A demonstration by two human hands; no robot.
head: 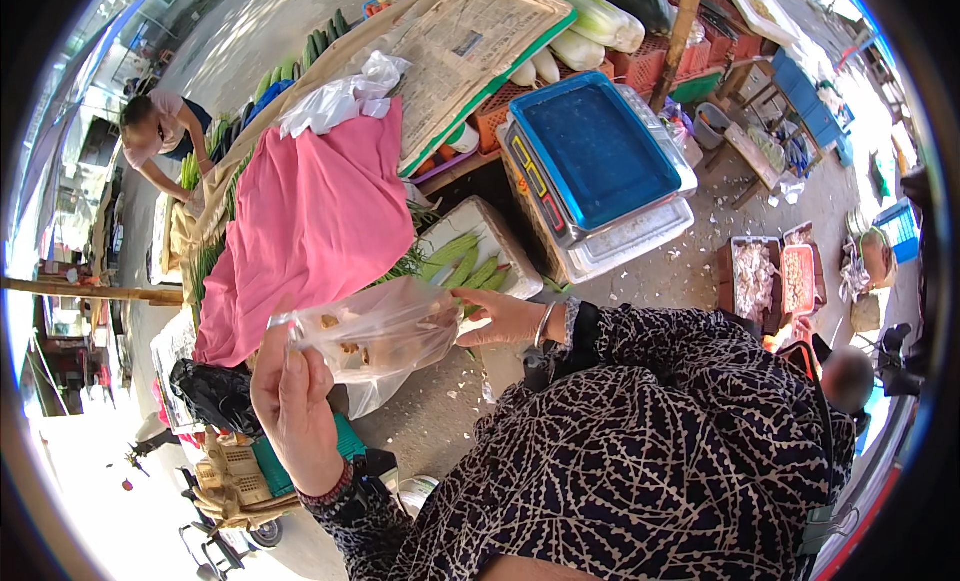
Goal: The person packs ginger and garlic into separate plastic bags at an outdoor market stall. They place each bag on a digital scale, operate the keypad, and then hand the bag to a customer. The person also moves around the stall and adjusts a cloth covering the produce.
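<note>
My left hand, with red beads at the wrist, is raised and pinches the gathered top of a clear plastic bag. Small brown pieces show through the film; I cannot tell what they are. My right hand, wearing a silver bangle, reaches the bag's other end with thumb and fingers spread. Its fingertips are at the film, with no firm grip visible. Just beyond lies a white foam box of long green bitter gourds. A pink cloth covers part of the stall behind the bag.
A blue tray tops a scale at the right. Newspaper lines a green-edged board. Daikon radishes and red crates stand behind. A black plastic bag sits at the left. Another person bends over the stall's far side.
</note>
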